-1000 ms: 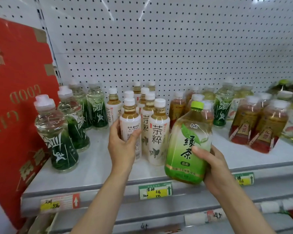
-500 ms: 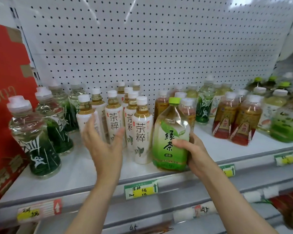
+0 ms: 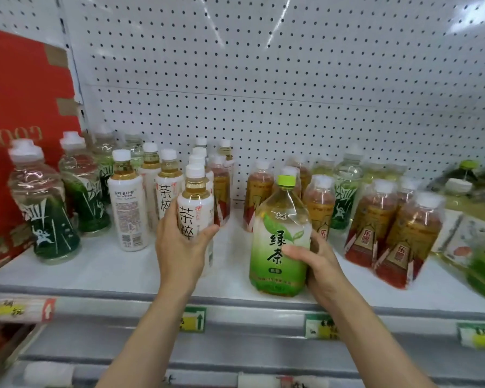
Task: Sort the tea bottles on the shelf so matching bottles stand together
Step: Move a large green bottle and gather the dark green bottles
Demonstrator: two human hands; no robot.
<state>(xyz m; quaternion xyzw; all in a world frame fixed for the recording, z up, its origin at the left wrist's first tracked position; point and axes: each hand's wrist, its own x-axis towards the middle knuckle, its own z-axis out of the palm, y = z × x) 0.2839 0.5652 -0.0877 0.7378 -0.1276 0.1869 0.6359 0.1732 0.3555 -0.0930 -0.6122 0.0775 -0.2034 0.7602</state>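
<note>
- Gripping a white bottle (image 3: 195, 211), our left hand (image 3: 179, 247) has newly closed around it.
- Our right hand (image 3: 317, 264) holds the green bottle (image 3: 280, 242), now standing on the shelf (image 3: 109, 273) beside it.

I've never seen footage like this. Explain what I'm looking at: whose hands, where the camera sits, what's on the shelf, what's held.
No machine here: a person wears a camera on the head, looking down at their own two bare hands. The left hand grips a white bottle. The right hand holds a big green tea bottle standing on the shelf. More white bottles stand behind; dark green bottles stand at the left, red-brown bottles at the right. Behind is a pegboard.
</note>
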